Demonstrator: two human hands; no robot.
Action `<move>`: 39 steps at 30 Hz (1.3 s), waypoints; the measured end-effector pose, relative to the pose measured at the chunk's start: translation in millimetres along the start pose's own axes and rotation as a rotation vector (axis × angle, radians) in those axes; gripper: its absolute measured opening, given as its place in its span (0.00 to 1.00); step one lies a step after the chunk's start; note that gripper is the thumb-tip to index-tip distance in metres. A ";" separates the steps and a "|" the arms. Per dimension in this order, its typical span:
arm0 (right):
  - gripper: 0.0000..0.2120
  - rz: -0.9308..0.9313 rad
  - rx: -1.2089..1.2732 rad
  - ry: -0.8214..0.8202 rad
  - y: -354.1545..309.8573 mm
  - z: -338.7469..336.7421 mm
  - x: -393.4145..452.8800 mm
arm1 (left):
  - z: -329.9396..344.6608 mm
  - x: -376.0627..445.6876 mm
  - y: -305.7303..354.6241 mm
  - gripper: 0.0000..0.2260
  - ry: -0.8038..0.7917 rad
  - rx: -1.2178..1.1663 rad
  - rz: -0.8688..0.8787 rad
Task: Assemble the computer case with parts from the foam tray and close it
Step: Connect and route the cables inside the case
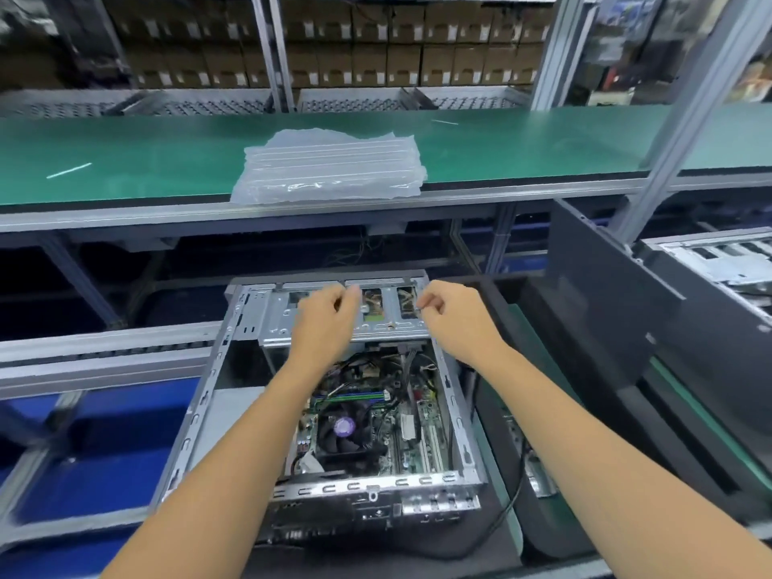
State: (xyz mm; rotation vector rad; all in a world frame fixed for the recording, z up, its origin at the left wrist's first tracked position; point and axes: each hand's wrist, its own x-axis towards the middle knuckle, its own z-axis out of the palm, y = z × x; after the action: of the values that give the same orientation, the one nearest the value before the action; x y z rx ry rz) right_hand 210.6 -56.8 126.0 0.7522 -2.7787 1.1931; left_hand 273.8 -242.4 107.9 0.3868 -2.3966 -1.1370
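Observation:
The open computer case (196, 415) lies flat in front of me, showing its motherboard (417, 424) and CPU fan (344, 428). At the far end sits the silver drive cage (267, 315). My left hand (328, 317) is on top of the cage with its fingers curled down onto the metal plate. My right hand (449, 313) hovers over the cage's right end, thumb and forefinger pinched together; anything between them is too small to see. A dark grey side panel (605, 311) leans upright to the right of the case.
The case sits in a black foam tray (514, 294) on the line. A stack of clear plastic bags (334, 169) lies on the green upper shelf (125, 160). Another open chassis (727, 265) stands at far right. Aluminium frame posts (668, 152) rise at right.

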 end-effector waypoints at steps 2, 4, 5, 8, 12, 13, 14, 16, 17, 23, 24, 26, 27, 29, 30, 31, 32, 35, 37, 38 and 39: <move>0.09 -0.053 0.033 -0.089 -13.5 17.7 -1.0 | -18.1 1.1 -11.9 0.20 0.057 -0.011 -0.078; 0.08 -0.110 0.061 -0.173 -34.1 41.4 -3.9 | -33.4 -4.7 -22.7 0.18 0.085 0.027 -0.118; 0.08 -0.140 0.065 -0.211 -46.4 53.8 -5.7 | -39.9 -8.6 -27.3 0.17 0.102 0.050 -0.119; 0.07 -0.222 0.032 -0.312 -83.2 86.5 -10.8 | -59.1 -18.1 -42.7 0.15 0.154 0.079 -0.109; 0.07 -0.287 -0.008 -0.362 -123.2 120.3 -10.4 | -99.6 -24.1 -72.6 0.08 0.201 0.062 -0.157; 0.08 -0.299 -0.018 -0.377 -132.1 129.6 -10.3 | -112.0 -27.8 -82.9 0.06 0.224 0.042 -0.176; 0.08 -0.309 -0.032 -0.396 -141.0 139.0 -10.9 | -124.1 -33.0 -93.7 0.06 0.256 0.022 -0.205; 0.09 -0.333 -0.053 -0.418 -159.3 159.2 -12.4 | -144.5 -42.3 -117.2 0.06 0.308 0.026 -0.281; 0.09 -0.348 -0.062 -0.419 -168.2 169.1 -14.1 | -151.1 -45.4 -128.9 0.06 0.302 0.062 -0.322; 0.11 -0.367 -0.121 -0.440 -203.8 214.0 -16.6 | -153.8 -55.2 -177.6 0.07 -0.070 0.186 -0.548; 0.10 -0.361 -0.127 -0.428 -206.2 217.5 -16.0 | -150.2 -56.9 -183.6 0.06 -0.122 0.204 -0.563; 0.10 -0.346 -0.141 -0.417 -207.5 222.2 -15.8 | -140.5 -60.2 -193.2 0.05 -0.223 0.280 -0.589; 0.11 -0.337 -0.148 -0.418 -207.3 223.9 -16.2 | -134.7 -61.8 -197.2 0.07 -0.272 0.332 -0.594; 0.11 -0.318 -0.164 -0.426 -206.1 226.5 -17.1 | -121.1 -65.2 -206.7 0.11 -0.353 0.412 -0.581; 0.11 -0.308 -0.169 -0.430 -205.3 227.3 -17.1 | -113.4 -66.7 -211.2 0.12 -0.368 0.427 -0.570; 0.11 -0.299 -0.170 -0.431 -204.2 227.8 -16.6 | -108.1 -69.0 -214.2 0.12 -0.378 0.427 -0.573; 0.11 -0.291 -0.168 -0.429 -203.0 228.0 -16.2 | -103.5 -70.0 -218.0 0.13 -0.379 0.427 -0.577; 0.10 -0.274 -0.162 -0.422 -199.0 226.4 -13.9 | -99.3 -67.6 -221.3 0.12 -0.344 0.335 -0.608; 0.11 -0.269 -0.165 -0.419 -197.1 225.1 -12.0 | -102.3 -63.0 -217.1 0.11 -0.380 0.341 -0.603; 0.11 -0.266 -0.164 -0.417 -196.5 224.2 -11.4 | -102.8 -59.7 -216.6 0.10 -0.396 0.348 -0.603; 0.11 -0.262 -0.161 -0.416 -195.8 223.3 -11.2 | -104.3 -58.5 -214.3 0.10 -0.415 0.333 -0.605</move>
State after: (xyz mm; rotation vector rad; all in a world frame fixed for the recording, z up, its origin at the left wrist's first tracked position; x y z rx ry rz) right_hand 342.9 -321.4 98.4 1.4355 -2.9058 0.8341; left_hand 389.5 -418.1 -18.5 1.1462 -2.9505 -1.1317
